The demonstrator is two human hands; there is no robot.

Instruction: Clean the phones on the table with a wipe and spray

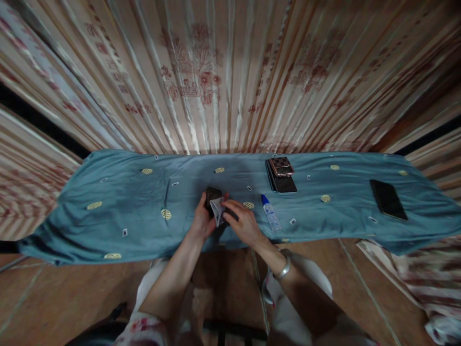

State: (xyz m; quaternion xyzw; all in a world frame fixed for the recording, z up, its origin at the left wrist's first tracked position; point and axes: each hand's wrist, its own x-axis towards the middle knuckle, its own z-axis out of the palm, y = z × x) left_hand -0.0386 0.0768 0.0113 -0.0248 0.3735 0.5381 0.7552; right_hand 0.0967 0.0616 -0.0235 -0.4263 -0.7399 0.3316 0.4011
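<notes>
My left hand [202,220] grips a small dark phone-like device [212,196] and holds it up over the blue cloth [118,206]. My right hand [242,222] presses a small white wipe cloth [217,209] against the lower part of that device. A silver bracelet [283,270] sits on my right wrist. Just right of my right hand a small clear bottle with a blue cap [270,211] lies on the cloth.
A stack of dark phones, the top one with a checkered back [281,174], lies at the cloth's far edge. Another black phone [388,199] lies far right. A patterned striped curtain [223,77] hangs behind. Wooden floor [54,298] shows below.
</notes>
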